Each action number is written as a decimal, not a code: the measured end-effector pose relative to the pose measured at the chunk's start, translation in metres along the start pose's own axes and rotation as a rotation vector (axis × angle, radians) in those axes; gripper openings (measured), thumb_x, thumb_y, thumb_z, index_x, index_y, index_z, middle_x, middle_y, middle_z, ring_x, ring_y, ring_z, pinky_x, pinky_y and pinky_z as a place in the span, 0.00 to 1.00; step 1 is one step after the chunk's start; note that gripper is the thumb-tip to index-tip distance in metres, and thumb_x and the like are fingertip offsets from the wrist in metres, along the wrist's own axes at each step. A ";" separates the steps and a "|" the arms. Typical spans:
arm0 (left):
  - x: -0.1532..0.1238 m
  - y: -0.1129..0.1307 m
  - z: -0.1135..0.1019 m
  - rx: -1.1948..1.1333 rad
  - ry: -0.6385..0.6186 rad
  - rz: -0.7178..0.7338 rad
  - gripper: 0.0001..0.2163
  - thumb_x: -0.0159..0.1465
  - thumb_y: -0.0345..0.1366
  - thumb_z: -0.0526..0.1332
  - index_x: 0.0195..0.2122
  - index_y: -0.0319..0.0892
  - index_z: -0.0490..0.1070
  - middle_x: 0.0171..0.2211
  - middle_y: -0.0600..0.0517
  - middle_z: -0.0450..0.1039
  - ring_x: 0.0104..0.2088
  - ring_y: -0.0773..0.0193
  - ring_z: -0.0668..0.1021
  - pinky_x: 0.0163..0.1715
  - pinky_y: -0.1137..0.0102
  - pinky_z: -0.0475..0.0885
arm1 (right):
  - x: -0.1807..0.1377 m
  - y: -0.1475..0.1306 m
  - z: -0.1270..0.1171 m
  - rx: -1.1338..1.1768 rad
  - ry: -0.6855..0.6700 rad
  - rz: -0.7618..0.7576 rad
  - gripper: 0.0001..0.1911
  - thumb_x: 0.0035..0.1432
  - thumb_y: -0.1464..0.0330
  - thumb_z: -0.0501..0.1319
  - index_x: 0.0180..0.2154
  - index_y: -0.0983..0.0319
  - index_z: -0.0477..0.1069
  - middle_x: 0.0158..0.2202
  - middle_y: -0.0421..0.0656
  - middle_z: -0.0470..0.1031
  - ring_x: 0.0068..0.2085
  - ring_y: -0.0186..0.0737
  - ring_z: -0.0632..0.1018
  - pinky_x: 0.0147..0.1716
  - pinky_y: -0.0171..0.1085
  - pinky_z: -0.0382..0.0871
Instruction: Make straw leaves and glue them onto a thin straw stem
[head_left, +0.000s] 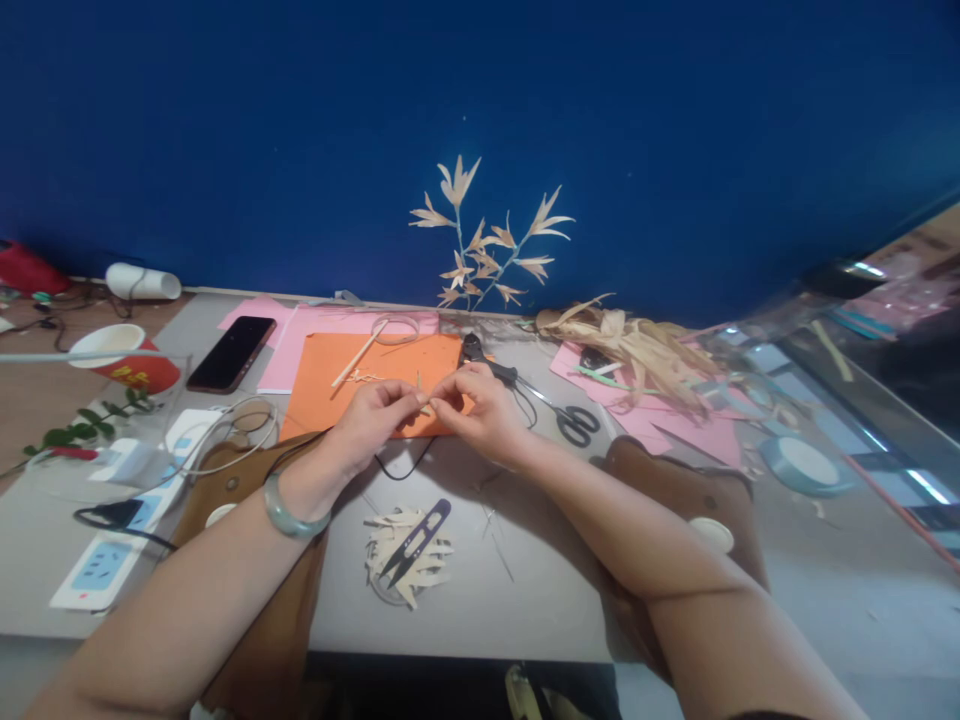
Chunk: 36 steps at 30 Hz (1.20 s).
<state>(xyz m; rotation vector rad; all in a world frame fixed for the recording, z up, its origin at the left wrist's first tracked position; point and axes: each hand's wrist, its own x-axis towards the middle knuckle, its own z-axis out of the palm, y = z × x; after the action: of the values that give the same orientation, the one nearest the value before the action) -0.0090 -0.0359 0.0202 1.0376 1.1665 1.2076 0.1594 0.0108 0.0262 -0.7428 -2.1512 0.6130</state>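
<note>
My left hand (pixel 373 418) and my right hand (pixel 480 410) meet over the near edge of an orange sheet (pixel 375 375). Both pinch a small pale strip of dried leaf (pixel 425 402) between fingertips; its exact shape is too small to make out. A green bangle (pixel 289 510) sits on my left wrist. Near the table's front lies a pile of cut straw pieces (pixel 405 560) with small thread snips (pixel 415 540) on top. A thin wooden stick (pixel 358 355) rests on the orange sheet.
Black scissors (pixel 574 422) and pliers (pixel 476 350) lie right of the orange sheet. Dried husks (pixel 637 350) sit on pink paper (pixel 675 420). A phone (pixel 231 352), red cup (pixel 127 360), power strips (pixel 97 570), a tape roll (pixel 802 465) and a straw bamboo picture (pixel 487 245) on the blue wall surround the work.
</note>
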 end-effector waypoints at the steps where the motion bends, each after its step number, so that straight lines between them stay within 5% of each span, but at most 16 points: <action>1: 0.000 0.001 0.001 -0.002 0.006 -0.005 0.13 0.51 0.43 0.68 0.22 0.38 0.72 0.17 0.57 0.63 0.19 0.74 0.62 0.21 0.75 0.55 | 0.000 -0.001 0.000 0.007 -0.002 0.005 0.06 0.56 0.70 0.60 0.27 0.61 0.70 0.22 0.38 0.72 0.29 0.35 0.70 0.41 0.40 0.61; 11: 0.000 0.003 0.002 -0.026 0.038 -0.071 0.11 0.50 0.41 0.67 0.20 0.39 0.69 0.16 0.57 0.64 0.19 0.73 0.63 0.21 0.75 0.58 | 0.006 0.001 -0.007 0.051 0.013 0.048 0.06 0.53 0.71 0.61 0.24 0.62 0.69 0.23 0.38 0.75 0.27 0.32 0.70 0.37 0.37 0.63; 18: 0.003 -0.001 0.000 -0.057 0.105 -0.100 0.18 0.52 0.51 0.66 0.28 0.38 0.77 0.25 0.49 0.74 0.27 0.66 0.73 0.29 0.71 0.67 | 0.008 0.002 -0.008 0.117 0.024 0.112 0.06 0.51 0.73 0.60 0.23 0.62 0.69 0.21 0.37 0.73 0.23 0.30 0.69 0.28 0.33 0.63; 30: 0.000 0.000 -0.001 0.045 0.083 -0.019 0.08 0.51 0.39 0.67 0.23 0.40 0.73 0.20 0.55 0.69 0.22 0.71 0.68 0.23 0.75 0.61 | 0.008 0.004 -0.003 0.087 0.044 0.094 0.06 0.51 0.72 0.61 0.23 0.62 0.70 0.21 0.37 0.73 0.24 0.30 0.69 0.30 0.33 0.64; 36: 0.004 -0.001 -0.001 -0.015 0.147 -0.060 0.11 0.52 0.42 0.66 0.24 0.39 0.76 0.23 0.51 0.74 0.25 0.68 0.72 0.26 0.73 0.65 | 0.008 0.008 -0.002 0.140 0.060 0.184 0.06 0.52 0.71 0.60 0.24 0.62 0.69 0.22 0.38 0.73 0.24 0.30 0.69 0.27 0.32 0.64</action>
<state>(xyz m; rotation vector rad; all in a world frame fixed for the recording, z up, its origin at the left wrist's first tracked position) -0.0103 -0.0318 0.0187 0.9086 1.2913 1.2599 0.1593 0.0221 0.0267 -0.8763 -1.9767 0.8177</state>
